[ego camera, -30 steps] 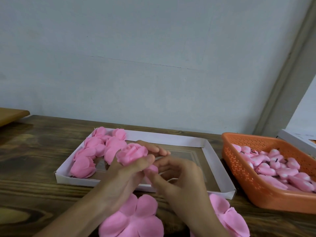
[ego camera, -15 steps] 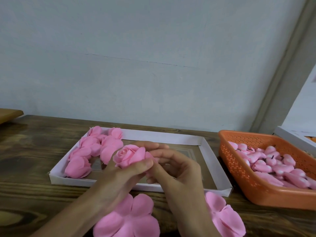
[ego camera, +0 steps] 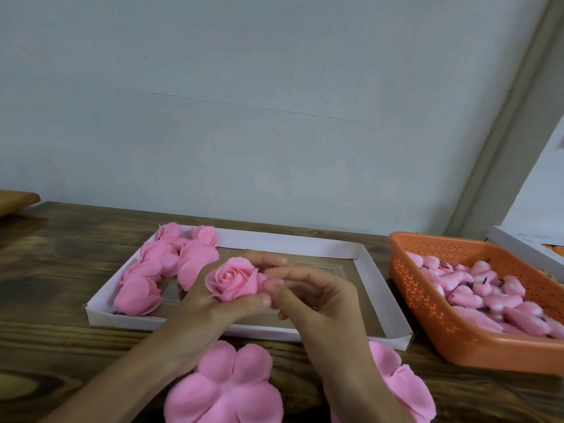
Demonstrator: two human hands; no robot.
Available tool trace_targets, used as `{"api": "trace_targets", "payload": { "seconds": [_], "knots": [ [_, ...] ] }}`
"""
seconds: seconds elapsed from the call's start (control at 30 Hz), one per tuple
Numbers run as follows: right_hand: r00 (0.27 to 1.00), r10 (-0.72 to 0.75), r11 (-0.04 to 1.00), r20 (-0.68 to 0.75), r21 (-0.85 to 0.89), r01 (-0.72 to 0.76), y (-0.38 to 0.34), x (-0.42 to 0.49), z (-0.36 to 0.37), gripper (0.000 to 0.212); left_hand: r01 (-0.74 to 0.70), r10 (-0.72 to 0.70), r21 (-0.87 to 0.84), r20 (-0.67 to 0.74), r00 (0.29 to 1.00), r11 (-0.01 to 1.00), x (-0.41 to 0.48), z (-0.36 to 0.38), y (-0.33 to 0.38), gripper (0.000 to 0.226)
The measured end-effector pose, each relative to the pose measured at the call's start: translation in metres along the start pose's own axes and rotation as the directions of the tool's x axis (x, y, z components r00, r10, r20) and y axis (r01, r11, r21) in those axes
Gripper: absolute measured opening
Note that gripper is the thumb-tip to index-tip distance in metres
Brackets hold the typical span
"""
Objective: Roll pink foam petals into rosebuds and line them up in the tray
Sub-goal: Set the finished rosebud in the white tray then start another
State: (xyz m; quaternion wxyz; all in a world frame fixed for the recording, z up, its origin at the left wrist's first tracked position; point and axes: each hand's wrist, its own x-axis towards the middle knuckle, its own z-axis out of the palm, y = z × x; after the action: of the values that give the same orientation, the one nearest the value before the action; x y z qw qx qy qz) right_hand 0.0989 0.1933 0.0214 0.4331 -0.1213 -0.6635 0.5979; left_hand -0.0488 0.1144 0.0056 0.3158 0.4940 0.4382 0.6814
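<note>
The step in hand looks like the last bit of rolling: a rosebud (ego camera: 232,279) is all curled up and looks almost done. It is up in the air, over the middle of the tray (ego camera: 305,244), held between the 2 hands. The left hand (ego camera: 210,309) wraps around it from below, with the thumb curled along its near side. The right hand (ego camera: 317,297) has bent fingers that pinch the bud's right edge (maybe tucking in the last petal).

Next, I think the bud needs to go down beside the finished rosebuds (ego camera: 164,264) at the left end of the tray. It is soft foam, so a gentle hold is best. Then 1 flat petal piece (ego camera: 225,389) waits on the worktop (ego camera: 45,270), near the person.
</note>
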Motion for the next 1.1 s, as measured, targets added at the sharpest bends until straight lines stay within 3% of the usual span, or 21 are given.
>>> {"api": "trace_targets", "payload": {
  "seconds": [0.2, 0.47, 0.57, 0.67, 0.73, 0.93, 1.1],
  "knots": [
    [0.999, 0.004, 0.999, -0.041, 0.050, -0.002, 0.004, 0.001, -0.001, 0.016, -0.015, 0.013, 0.119, 0.024, 1.000, 0.993, 0.002, 0.001, 0.005, 0.042],
    [0.992, -0.099, 0.992, -0.082, -0.082, 0.092, 0.004, -0.002, 0.003, 0.014, -0.100, 0.091, 0.324, 0.041, 0.995, 0.941, 0.000, 0.007, 0.008, 0.048],
    [0.992, -0.094, 0.993, -0.084, -0.080, 0.088, 0.004, -0.002, 0.003, 0.014, -0.115, 0.117, 0.327, 0.013, 0.993, 0.938, 0.000, 0.009, 0.007, 0.054],
    [0.994, -0.094, 0.990, -0.057, -0.108, 0.088, 0.004, -0.003, 0.002, 0.013, -0.102, 0.100, 0.287, 0.020, 0.995, 0.952, 0.000, 0.007, 0.004, 0.040],
    [0.995, -0.100, 0.985, -0.022, -0.143, 0.096, 0.005, -0.003, 0.002, 0.013, -0.086, 0.084, 0.298, 0.018, 0.996, 0.951, 0.001, 0.006, 0.002, 0.043],
    [0.985, -0.168, 0.945, 0.047, -0.276, 0.174, 0.005, -0.003, 0.000, 0.020, -0.131, 0.151, 0.285, -0.050, 0.987, 0.950, -0.002, 0.012, 0.008, 0.051],
    [0.969, -0.247, 0.917, 0.025, -0.318, 0.242, 0.008, -0.003, 0.001, 0.022, -0.139, 0.162, 0.302, -0.053, 0.985, 0.943, -0.001, 0.012, 0.008, 0.041]
  ]
}}
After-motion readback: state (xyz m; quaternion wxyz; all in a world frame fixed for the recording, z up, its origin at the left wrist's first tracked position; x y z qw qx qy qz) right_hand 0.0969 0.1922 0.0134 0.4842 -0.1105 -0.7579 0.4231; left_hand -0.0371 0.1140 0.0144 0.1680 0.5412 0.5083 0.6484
